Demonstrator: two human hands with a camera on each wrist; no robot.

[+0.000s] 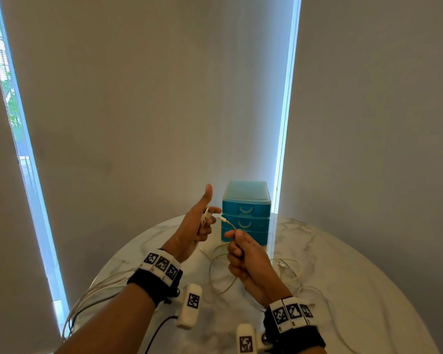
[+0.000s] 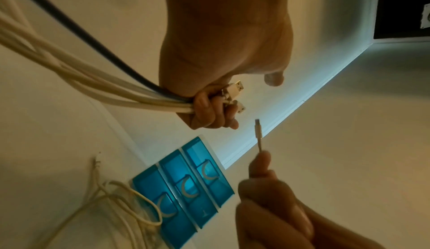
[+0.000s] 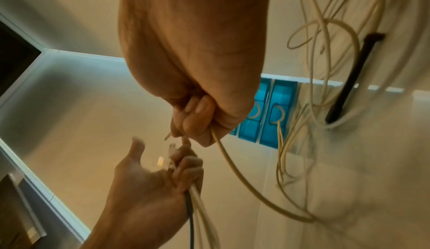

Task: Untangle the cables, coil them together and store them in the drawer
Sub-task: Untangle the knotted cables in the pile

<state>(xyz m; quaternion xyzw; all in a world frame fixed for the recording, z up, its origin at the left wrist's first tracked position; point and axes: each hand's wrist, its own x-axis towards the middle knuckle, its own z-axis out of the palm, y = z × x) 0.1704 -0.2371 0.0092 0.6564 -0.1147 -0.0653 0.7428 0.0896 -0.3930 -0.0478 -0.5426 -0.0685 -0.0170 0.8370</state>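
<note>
The left hand [image 1: 195,226] is raised just left of the drawers [image 1: 245,213], its lower fingers clenched on a bundle [image 2: 97,89] of white cables and one black, thumb and forefinger lifted clear; the plugs [image 2: 232,92] stick out past its fingers. The right hand [image 1: 243,254], in front of the drawers, is fisted round a single cable [image 3: 235,170] just behind its plug [image 2: 258,129], which points at the left hand's opening. More cable lies in loose loops [image 1: 289,274] on the table [image 1: 356,290], before and to the right of the drawers; all three drawers look closed.

These cables seem light, limp and a little springy; they likely sag and snag in loops; the jackets look smooth, so a slack grip may let them slide. The best hold seems to be just behind the plugs, ends kept even; pulling hard on a plug could strain its joint.
</note>
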